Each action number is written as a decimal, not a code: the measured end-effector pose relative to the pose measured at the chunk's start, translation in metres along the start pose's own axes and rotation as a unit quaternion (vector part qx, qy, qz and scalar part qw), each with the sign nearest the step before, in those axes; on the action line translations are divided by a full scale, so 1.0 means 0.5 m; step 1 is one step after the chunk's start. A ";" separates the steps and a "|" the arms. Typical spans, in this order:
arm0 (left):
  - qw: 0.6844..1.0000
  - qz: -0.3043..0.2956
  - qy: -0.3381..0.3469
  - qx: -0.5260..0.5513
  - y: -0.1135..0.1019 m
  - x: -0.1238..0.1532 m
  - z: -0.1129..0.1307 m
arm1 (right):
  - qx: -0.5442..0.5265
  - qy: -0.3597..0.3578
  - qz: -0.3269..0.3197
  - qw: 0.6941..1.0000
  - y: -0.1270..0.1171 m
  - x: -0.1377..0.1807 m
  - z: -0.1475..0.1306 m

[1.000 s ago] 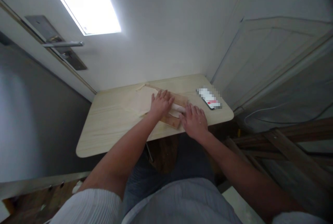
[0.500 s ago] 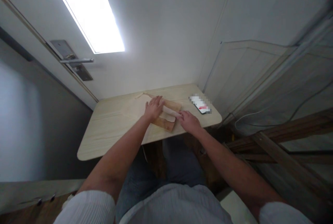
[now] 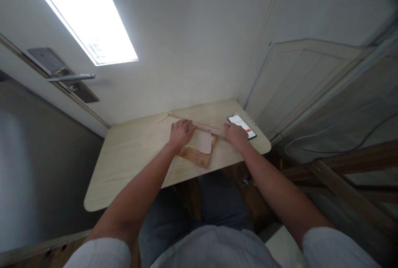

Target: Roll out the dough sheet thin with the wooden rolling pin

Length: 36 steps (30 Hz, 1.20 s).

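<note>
A thin brown board or book-like slab point(image 3: 194, 155) lies at an angle on the table, with a pale paper-like sheet point(image 3: 200, 140) over it. Along its far side runs a folded strip point(image 3: 209, 128) of what looks like the same sheet. My left hand point(image 3: 182, 133) is closed over the strip's left end, fingers bent and pressed down on it. At the other end, my right hand point(image 3: 235, 133) grips the strip beyond the slab's right edge. The fingertips of both hands are partly hidden. My right hand partly covers a phone with a lit screen point(image 3: 244, 125).
The pale wooden table point(image 3: 115, 168) stands against a white door with a metal handle point(image 3: 71, 78) and a bright window pane point(image 3: 90, 15). Wooden beams point(image 3: 336, 168) and a loose cable point(image 3: 298, 139) are at the right.
My right hand has moved right and slightly away, carrying the strip to the slab's far side. My left hand's fingers, flatter before, now bend over it. The view has shifted slightly.
</note>
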<state>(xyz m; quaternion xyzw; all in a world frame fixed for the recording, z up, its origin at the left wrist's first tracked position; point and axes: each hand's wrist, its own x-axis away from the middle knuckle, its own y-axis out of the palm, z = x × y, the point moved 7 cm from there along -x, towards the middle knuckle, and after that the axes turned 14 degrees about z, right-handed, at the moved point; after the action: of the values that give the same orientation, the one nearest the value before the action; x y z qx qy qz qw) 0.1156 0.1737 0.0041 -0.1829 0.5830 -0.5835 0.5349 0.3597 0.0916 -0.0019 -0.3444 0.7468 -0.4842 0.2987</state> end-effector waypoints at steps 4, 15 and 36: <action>0.998 -0.036 0.038 -0.020 0.026 -0.016 -0.003 | -0.050 0.045 -0.043 0.997 0.010 -0.040 0.034; 0.997 -0.055 0.057 -0.019 0.062 -0.031 -0.013 | -0.274 0.191 -0.209 0.919 0.056 0.000 0.057; 0.995 0.094 -0.012 0.036 -0.141 0.255 -0.190 | -0.098 -0.168 -0.098 0.976 0.038 0.201 -0.125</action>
<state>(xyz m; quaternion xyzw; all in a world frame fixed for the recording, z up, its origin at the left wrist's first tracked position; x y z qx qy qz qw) -0.0388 0.0949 -0.0105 -0.1146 0.5701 -0.5488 0.6006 0.2477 0.0488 -0.0090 -0.5201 0.6922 -0.3713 0.3354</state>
